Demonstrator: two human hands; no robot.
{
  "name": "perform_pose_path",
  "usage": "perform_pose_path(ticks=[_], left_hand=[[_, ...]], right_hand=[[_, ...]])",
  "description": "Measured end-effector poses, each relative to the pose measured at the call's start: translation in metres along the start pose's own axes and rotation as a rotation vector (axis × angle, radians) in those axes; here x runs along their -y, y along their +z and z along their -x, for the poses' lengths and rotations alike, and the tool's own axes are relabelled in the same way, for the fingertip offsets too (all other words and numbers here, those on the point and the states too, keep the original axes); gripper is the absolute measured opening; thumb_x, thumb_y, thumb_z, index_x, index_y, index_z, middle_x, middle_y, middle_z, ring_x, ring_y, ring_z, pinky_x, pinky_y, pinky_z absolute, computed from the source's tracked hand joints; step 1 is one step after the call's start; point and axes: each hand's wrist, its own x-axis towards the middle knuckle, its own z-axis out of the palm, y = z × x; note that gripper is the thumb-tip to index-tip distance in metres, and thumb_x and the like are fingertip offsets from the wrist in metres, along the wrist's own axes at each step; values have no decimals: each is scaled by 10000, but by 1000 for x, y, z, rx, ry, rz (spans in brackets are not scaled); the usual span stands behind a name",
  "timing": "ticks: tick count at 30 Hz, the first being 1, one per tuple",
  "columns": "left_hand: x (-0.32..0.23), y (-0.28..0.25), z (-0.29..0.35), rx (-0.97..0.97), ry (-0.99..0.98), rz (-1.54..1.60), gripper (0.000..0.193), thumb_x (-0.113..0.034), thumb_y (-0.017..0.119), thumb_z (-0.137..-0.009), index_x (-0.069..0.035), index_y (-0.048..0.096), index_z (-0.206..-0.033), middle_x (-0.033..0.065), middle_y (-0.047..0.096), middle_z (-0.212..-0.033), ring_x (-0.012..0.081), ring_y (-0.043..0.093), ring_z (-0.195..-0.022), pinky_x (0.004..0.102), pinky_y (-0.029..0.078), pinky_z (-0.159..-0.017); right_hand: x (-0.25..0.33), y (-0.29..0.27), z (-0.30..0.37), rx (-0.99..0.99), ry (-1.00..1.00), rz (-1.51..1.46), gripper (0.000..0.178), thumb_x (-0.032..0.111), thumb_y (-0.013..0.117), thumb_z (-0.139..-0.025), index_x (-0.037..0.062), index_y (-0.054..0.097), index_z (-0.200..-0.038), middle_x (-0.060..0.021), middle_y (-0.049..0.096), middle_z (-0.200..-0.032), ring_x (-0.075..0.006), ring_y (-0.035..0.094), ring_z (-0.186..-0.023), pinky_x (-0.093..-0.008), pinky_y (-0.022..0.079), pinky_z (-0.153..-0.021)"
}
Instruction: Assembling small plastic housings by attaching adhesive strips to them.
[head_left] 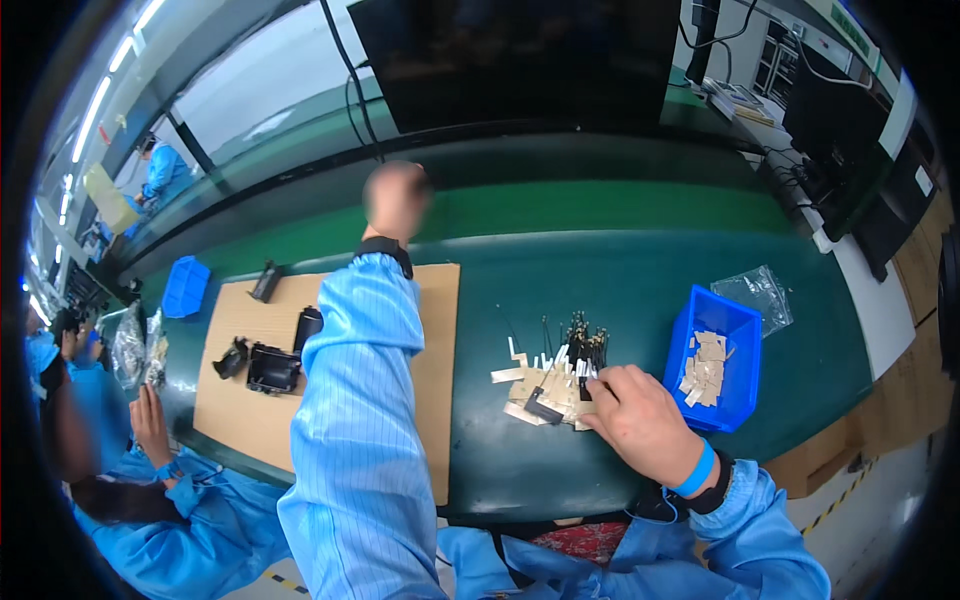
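My left arm reaches far forward across the table, and my left hand [397,203] is a blur near the table's back strip; its fingers cannot be made out. My right hand [645,412] rests at the right side of a pile of thin black cables [587,342] with pale adhesive tabs [523,390]. Its thumb and fingers are curled at the pile's edge, closed around something I cannot make out. A dark flat piece [543,406] lies on the near side of the pile. Right of that hand stands a blue bin [741,388] holding small beige pieces [706,368].
Left of the pile lies a cardboard sheet [240,400] with black plastic housings [272,369], partly under my left arm. A second blue bin [185,287] stands beyond it. A clear plastic bag [757,297] lies behind the right bin. A co-worker's hand [150,425] is at the left. A large dark screen [520,65] stands ahead.
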Motion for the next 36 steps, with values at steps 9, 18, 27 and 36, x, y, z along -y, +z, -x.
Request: perform_pose_path(ticks=[9,18,27,36], left_hand=[[34,-49,-76,-373,308,-860,588,-269,579,-787,91,327,-1178,350,451,-1130,462,446,-1069,457,356,-928],[15,-56,-39,-612,418,-746,481,-171,537,-742,118,465,-1119,276,526,-1121,395,495,-1073,406,384,-912],[-60,-52,66,-165,271,80,383,-73,526,-823,1,448,-1191,110,489,-1095,232,466,-1045,364,419,-875],[-16,-42,343,609,103,-294,425,-23,614,-795,-5,500,-1205,142,514,-1174,205,533,-1042,309,464,-842]], right_hand=[[-5,14,-7,29,-55,37,292,181,648,-678,-29,577,-868,-82,488,-806,-218,507,-796,-321,430,-685],[-9,18,-3,0,-51,4,186,104,655,-682,-3,567,-807,-88,516,-812,-239,511,-738,-343,422,-660],[-12,12,-6,-513,-62,-43,123,10,614,-649,14,591,-770,-65,508,-747,-229,486,-690,-328,401,-595],[44,-11,20,-484,313,-1592,93,7,574,-828,-48,621,-886,-57,586,-769,-82,526,-668,-213,426,-584]])
